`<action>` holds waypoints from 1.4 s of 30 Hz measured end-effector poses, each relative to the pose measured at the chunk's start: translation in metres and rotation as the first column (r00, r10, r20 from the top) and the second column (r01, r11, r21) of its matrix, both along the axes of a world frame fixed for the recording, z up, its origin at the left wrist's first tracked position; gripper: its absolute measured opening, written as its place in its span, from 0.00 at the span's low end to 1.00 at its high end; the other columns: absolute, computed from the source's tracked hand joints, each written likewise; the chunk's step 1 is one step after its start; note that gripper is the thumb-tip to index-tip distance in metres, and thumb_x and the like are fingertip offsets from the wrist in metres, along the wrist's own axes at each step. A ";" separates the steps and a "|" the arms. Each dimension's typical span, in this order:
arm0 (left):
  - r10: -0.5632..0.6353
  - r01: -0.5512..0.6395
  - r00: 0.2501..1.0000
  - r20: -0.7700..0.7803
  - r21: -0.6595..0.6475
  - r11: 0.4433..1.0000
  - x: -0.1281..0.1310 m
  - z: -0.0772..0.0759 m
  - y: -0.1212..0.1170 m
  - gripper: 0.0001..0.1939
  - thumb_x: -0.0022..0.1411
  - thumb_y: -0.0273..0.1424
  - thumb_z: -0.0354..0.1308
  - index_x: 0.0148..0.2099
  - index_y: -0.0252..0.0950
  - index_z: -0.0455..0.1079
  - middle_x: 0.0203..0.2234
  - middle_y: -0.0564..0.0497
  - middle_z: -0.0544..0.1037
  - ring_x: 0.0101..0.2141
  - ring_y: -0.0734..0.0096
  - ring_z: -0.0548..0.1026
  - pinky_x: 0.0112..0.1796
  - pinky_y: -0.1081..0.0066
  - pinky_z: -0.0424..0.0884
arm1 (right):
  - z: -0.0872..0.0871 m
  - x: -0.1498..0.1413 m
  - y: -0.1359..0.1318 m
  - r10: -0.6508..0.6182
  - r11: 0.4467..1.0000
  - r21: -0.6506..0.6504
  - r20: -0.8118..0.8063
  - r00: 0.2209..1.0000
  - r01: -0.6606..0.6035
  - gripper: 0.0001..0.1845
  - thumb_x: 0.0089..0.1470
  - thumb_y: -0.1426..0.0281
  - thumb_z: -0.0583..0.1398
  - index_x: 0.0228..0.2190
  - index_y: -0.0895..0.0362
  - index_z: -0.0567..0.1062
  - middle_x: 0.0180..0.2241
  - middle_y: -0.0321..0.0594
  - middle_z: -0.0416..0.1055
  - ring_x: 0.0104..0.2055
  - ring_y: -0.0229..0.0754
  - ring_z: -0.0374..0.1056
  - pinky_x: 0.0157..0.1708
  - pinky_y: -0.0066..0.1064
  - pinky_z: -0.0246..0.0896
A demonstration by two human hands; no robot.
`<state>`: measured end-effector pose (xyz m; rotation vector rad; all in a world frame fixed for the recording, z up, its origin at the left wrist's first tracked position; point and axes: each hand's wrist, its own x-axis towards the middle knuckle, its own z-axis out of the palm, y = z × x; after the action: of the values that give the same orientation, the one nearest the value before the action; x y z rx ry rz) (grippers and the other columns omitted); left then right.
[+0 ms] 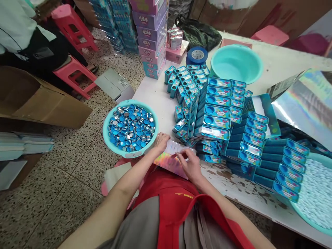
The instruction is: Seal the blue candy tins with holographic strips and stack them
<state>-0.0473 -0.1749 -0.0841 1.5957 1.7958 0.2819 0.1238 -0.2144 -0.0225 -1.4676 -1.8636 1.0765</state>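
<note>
Head view: left hand (pixel 161 141) curled over the far left corner of a holographic card (pixel 171 159), fingers bent and pressing its edge, just beside the rim of the caps basin (pixel 107 133). Right hand (pixel 190 165) flat on the card's right part, fingers half bent, thumb and forefinger pinching its top edge. Card lying flat at the near edge of the white table (pixel 285 60), partly over the edge, above a red apron (pixel 171 204). Caps basin, teal, filled with blue and silver caps (pixel 129 127), sitting off the table's left corner. Just beyond the hands, stacked blue boxes (pixel 216 110) in rows, spreading right toward a second teal basin (pixel 315 197) of pale pieces. Further back, an empty teal bowl (pixel 236 64), a blue tape roll (pixel 197 54), and a tall stack of purple cartons (pixel 151 36). At right, a large holographic sheet (pixel 307 103). On the floor at left, pink stools (pixel 74 74), a cardboard box (pixel 38 100), and another person's dark sleeve (pixel 33 48).
</note>
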 end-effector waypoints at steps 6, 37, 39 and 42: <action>0.140 -0.151 0.578 0.804 -0.064 0.986 0.015 0.089 -0.047 0.22 0.60 0.44 0.54 0.50 0.35 0.69 0.45 0.43 0.76 0.44 0.64 0.73 0.44 0.66 0.68 | 0.074 0.014 -0.003 -0.173 0.984 -0.075 -0.238 0.956 0.160 0.12 0.52 0.60 0.62 0.25 0.54 0.70 0.23 0.35 0.71 0.24 0.37 0.64 0.26 0.29 0.61; 0.166 -0.313 0.829 0.534 0.198 0.929 0.053 0.121 0.057 0.19 0.63 0.44 0.47 0.47 0.36 0.66 0.38 0.45 0.76 0.41 0.64 0.73 0.43 0.65 0.67 | 0.098 0.040 0.113 -0.577 0.814 -0.025 -0.138 0.805 0.580 0.23 0.38 0.56 0.65 0.34 0.56 0.68 0.28 0.33 0.64 0.24 0.35 0.56 0.26 0.30 0.54; 0.037 -0.273 0.811 0.584 0.322 0.907 0.062 0.116 0.042 0.31 0.65 0.51 0.39 0.60 0.35 0.59 0.56 0.39 0.67 0.56 0.59 0.66 0.53 0.61 0.62 | 0.098 0.041 0.116 -0.582 0.810 0.031 -0.087 0.809 0.586 0.24 0.36 0.55 0.66 0.33 0.56 0.68 0.28 0.33 0.65 0.25 0.36 0.56 0.27 0.31 0.54; -0.190 -0.056 0.846 0.498 0.438 0.897 0.066 0.104 0.029 0.43 0.61 0.59 0.36 0.68 0.35 0.46 0.66 0.40 0.49 0.65 0.54 0.47 0.61 0.55 0.50 | 0.097 0.045 0.123 -0.578 0.813 0.035 -0.077 0.812 0.581 0.21 0.36 0.56 0.67 0.28 0.56 0.68 0.25 0.33 0.65 0.26 0.37 0.59 0.29 0.31 0.55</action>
<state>0.0191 -0.1463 0.0194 1.6555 1.2861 1.0542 0.1686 -0.0915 0.0749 -1.7792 -1.2430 0.7449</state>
